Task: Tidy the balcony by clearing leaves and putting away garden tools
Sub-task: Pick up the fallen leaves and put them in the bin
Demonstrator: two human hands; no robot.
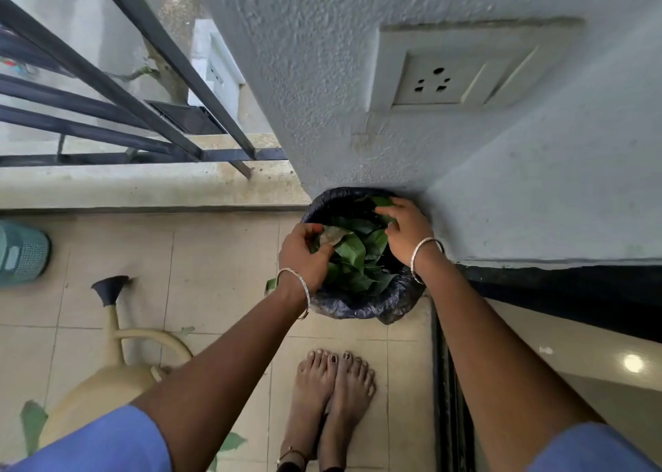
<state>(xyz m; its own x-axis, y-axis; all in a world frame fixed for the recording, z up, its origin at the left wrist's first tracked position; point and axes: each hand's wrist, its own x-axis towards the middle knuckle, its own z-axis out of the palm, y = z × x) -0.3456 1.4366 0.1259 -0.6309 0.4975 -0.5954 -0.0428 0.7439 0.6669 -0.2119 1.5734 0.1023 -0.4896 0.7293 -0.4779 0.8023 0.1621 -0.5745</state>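
A bin lined with a dark plastic bag (361,306) stands in the corner against the grey wall. It is full of green leaves (358,256). Both hands are over its mouth. My left hand (304,253) is at the bin's left rim, fingers curled around a brownish leaf (333,236) and the green ones under it. My right hand (408,231) rests on the leaves at the far right, fingers spread and bent over them. A beige watering can (118,371) with a dark spout head stands on the tiles at the lower left.
Loose green leaves lie on the tiles at the lower left (32,425), near my bare feet (231,443) and beside the bin (271,284). A teal plastic basket (21,253) sits at the left edge. Dark railing bars (107,81) stand above the ledge. A sliding-door track (444,382) runs on the right.
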